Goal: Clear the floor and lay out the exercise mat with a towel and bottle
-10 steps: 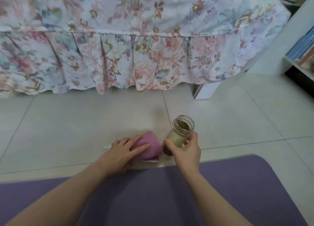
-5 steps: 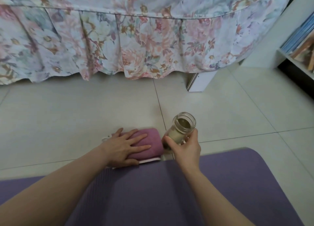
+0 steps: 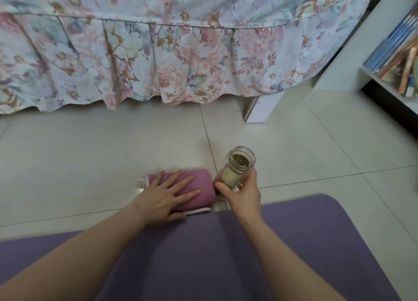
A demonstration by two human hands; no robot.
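Your purple mat [image 3: 203, 255] lies unrolled beneath your forearms, so you're on the last step: placing towel and bottle at its far edge. The folded pink towel [image 3: 201, 183] sits under your left hand [image 3: 166, 198], fingers spread flat. Your right hand [image 3: 243, 193] grips the tilted glass bottle [image 3: 237, 168], fingers wrapped around it; next, stand it upright just beyond your thumb.

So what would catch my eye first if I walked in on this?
Probably the big floral bedspread hanging across the back. Then the purple mat spread on the floor tiles in front, and just past its edge the left hand flat on a folded pink towel, while the right hand holds an open glass bottle.
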